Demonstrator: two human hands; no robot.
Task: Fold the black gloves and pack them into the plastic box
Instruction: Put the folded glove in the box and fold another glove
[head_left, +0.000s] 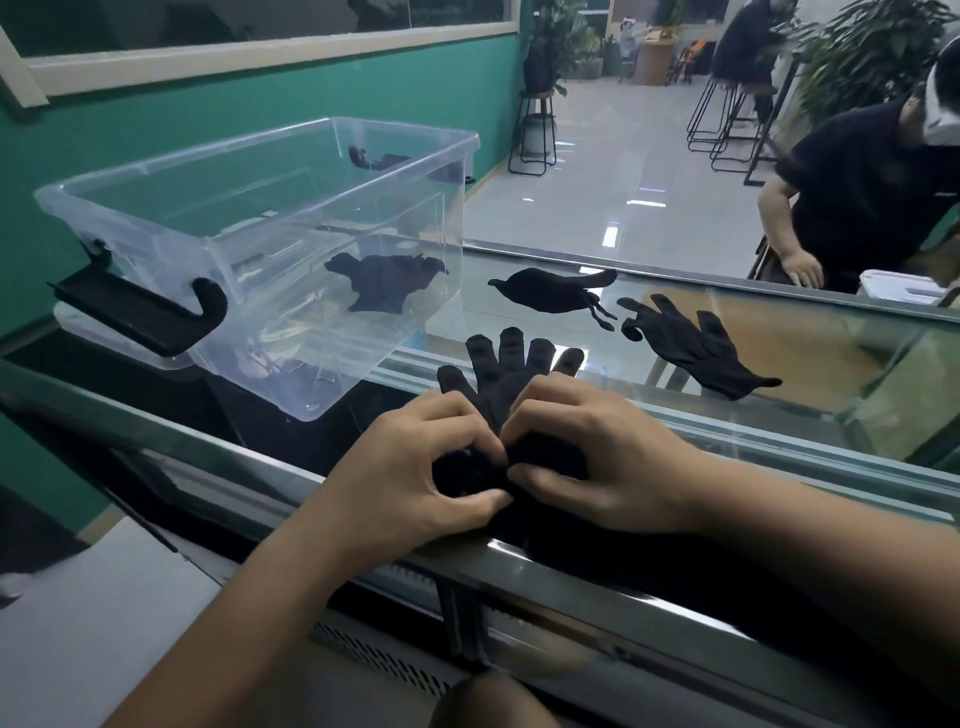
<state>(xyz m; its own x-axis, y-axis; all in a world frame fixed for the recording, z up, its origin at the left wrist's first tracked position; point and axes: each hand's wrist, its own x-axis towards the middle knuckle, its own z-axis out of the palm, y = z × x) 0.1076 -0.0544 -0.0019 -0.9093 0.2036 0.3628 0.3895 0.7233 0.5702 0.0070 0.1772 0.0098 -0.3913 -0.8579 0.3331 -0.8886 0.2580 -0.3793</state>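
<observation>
Here both hands, left (415, 467) and right (597, 462), pinch the flat black fabric glove's (511, 374) cuff, folding; next, roll toward its fingers.

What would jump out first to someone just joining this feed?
The left hand and right hand meet at centre bottom, fingers pinching the cuff end of a black glove spread flat on the glass counter. To the left stands the clear plastic box with one dark glove showing through its wall. A crumpled glove and a flat glove lie to the right.
</observation>
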